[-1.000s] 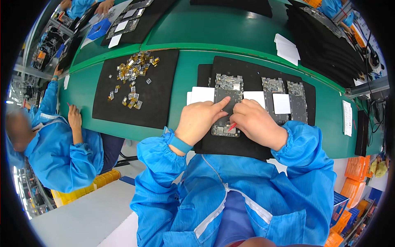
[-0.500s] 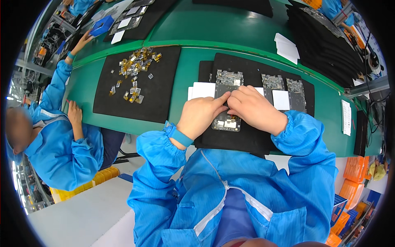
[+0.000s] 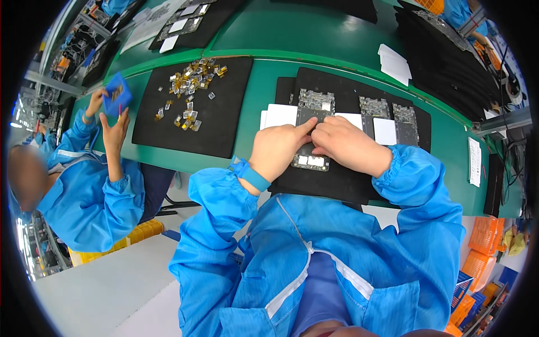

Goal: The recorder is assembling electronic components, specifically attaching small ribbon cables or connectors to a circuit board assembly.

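Change of state: the red pointed tool visible one second ago at the lower end of the circuit board (image 3: 306, 113) is no longer in view, and both hands now meet over the board's middle. The two whitish components at the lower end are exposed. Judged from this, contact has shifted from the lower end to the midsection.

Board location: right of centre in the frame, on a black mat (image 3: 337, 188) on the green table (image 3: 185, 162).

Hands: the left hand (image 3: 279, 147) rests its index fingertip on the board; whether it grips anything cannot be told. The right hand (image 3: 349, 145) has its fingers bent inward; its grip is concealed.

Containers: the blue tray (image 3: 127, 101), upper left of the frame, is now raised off the table and tilted in a co-worker's hand (image 3: 96, 102). It contains small brownish pieces, too small to identify. Orange crates (image 3: 487, 235) stand at the lower right; contents indistinct.
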Motion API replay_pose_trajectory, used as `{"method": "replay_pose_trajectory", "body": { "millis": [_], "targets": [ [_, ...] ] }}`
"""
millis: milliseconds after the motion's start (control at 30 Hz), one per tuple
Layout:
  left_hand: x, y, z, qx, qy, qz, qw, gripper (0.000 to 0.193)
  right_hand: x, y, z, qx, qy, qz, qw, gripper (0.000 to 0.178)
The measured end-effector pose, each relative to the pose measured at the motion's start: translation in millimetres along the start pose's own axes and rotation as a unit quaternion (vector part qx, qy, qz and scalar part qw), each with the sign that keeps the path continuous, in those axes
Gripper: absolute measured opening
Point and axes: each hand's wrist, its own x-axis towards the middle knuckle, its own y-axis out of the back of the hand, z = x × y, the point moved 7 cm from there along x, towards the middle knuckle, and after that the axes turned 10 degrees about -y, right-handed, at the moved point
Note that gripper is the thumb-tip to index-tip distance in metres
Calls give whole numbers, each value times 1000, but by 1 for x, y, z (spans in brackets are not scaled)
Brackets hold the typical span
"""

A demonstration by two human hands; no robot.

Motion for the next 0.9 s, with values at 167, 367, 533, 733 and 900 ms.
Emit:
{"method": "replay_pose_trajectory", "body": {
  "millis": [167, 367, 533, 733, 900],
  "targets": [
    [-5, 18, -31, -592, 255, 151, 749, 47, -9, 54, 6, 104, -94, 50, 989, 29],
    [-3, 1, 12, -819, 327, 73, 466, 61, -38, 61, 3, 238, -263, -1, 935, 24],
    [15, -11, 48, -849, 297, 45, 434, 64, -54, 76, 10, 209, -217, 138, 944, 22],
    [35, -24, 80, -857, 280, 20, 432, 64, -74, 83, 15, 172, -181, 151, 956, 36],
    [43, -42, 90, -857, 296, 1, 423, 75, -80, 86, 13, 137, -170, 132, 967, 41]
  ]
}}
